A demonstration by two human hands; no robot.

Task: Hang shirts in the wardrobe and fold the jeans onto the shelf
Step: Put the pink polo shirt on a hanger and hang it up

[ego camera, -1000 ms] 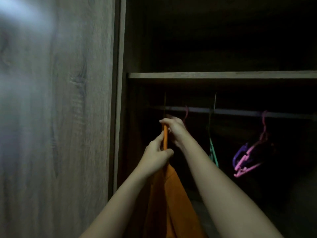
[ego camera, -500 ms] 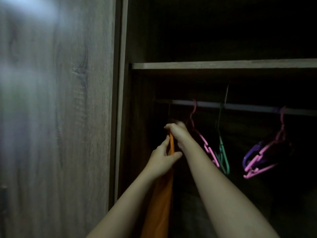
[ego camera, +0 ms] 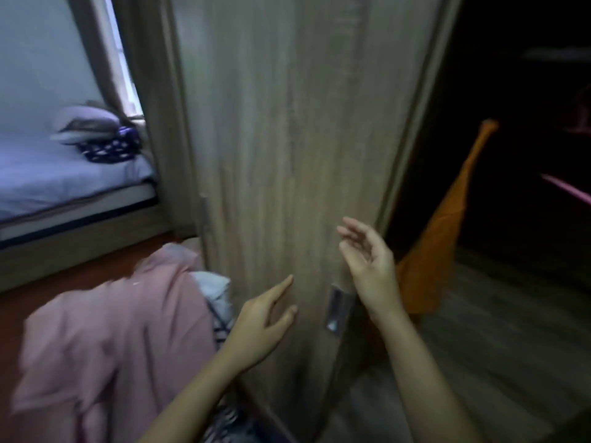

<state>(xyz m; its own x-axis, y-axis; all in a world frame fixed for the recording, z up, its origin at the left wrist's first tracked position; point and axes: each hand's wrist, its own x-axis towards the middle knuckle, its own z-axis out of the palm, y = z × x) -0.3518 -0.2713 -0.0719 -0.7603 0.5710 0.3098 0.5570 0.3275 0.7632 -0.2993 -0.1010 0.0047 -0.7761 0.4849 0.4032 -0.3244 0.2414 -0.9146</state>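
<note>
An orange shirt [ego camera: 441,238] hangs inside the dark wardrobe at the right, free of both hands. My left hand [ego camera: 260,327] is open with fingers extended, in front of the wooden wardrobe door [ego camera: 297,139]. My right hand [ego camera: 367,263] is open and empty, raised at the door's right edge just left of the orange shirt. A pink garment [ego camera: 105,340] lies in a heap at the lower left, with a white and a striped piece [ego camera: 217,298] beside it. The view is blurred by motion.
A bed with a light sheet [ego camera: 64,183] and pillows [ego camera: 92,123] stands at the back left. A metal recessed handle [ego camera: 335,310] sits low on the door. Pink hangers [ego camera: 566,187] show faintly in the wardrobe's dark right side. The wardrobe floor [ego camera: 499,334] is wood-grained.
Both hands have let go of the orange shirt's hanger and dropped down. The view has swung left and down, from the hanging rail to the door, the clothes heap and the bed.
</note>
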